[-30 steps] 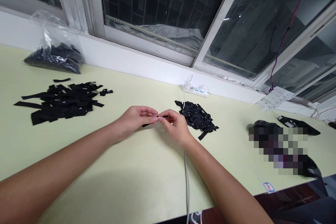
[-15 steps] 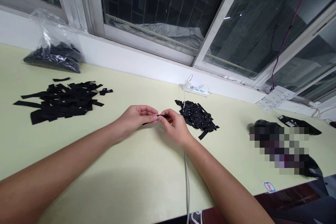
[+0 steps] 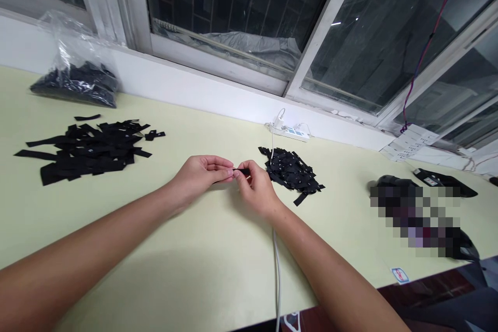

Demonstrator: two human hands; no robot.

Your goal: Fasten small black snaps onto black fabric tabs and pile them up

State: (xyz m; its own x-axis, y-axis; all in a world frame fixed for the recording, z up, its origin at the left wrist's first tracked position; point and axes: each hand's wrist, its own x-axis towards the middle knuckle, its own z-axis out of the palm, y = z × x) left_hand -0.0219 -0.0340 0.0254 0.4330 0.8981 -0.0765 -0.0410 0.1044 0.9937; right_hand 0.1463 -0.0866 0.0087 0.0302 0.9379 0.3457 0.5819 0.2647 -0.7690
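Hands mid-frame: left hand (image 3: 200, 174) and right hand (image 3: 254, 187) both pinching one small black strip (image 3: 241, 171), folding it; next likely needs a firm crease.

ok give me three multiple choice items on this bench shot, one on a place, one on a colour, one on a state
1. Where is the smaller pile of black pieces?
A. right of the hands, by the white cable
B. inside the plastic bag
C. on the window sill

2. What colour is the small strip held between the hands?
A. white
B. black
C. red

3. How are the left hand and right hand placed?
A. flat on the table, apart
B. one raised to the window
C. fingertips meeting, pinching the strip

Answers:
1. A, the pile lies on the table just beyond the right hand, with the white cable running by it.
2. B, it shows dark like the piles.
3. C, both thumbs and fingers close on the strip between them.
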